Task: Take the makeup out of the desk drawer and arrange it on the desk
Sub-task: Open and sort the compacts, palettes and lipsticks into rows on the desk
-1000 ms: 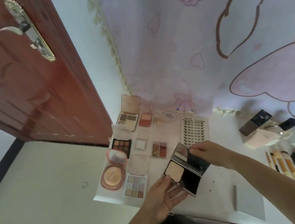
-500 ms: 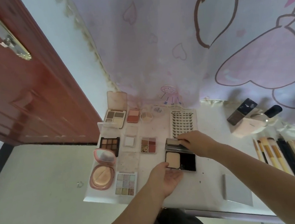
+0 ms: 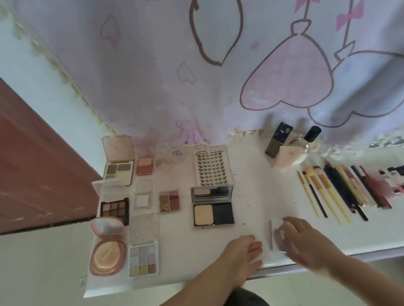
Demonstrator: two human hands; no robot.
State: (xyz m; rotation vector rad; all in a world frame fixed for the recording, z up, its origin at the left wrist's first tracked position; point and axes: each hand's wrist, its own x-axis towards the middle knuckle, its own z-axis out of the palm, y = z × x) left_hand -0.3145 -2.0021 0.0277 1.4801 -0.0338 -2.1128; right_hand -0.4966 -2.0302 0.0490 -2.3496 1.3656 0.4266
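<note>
Reaching onto the bench (image 3: pixel 397 235) near its front edge, the right hand (image 3: pixel 306 240) lies with loosely spread fingers over a flat clear case (image 3: pixel 274 233); whether it grips it I cannot tell. At nine o'clock of it the left hand (image 3: pixel 243 249) rests relaxed and holds nothing. At twelve o'clock of the left hand the black powder compact (image 3: pixel 212 206) lies open, palettes (image 3: pixel 142 258) ranked at nine o'clock, brushes (image 3: pixel 328 195) at three. Risk, as I judge it: the slick case sits close to the edge, so a careless drag could tip it off
</note>
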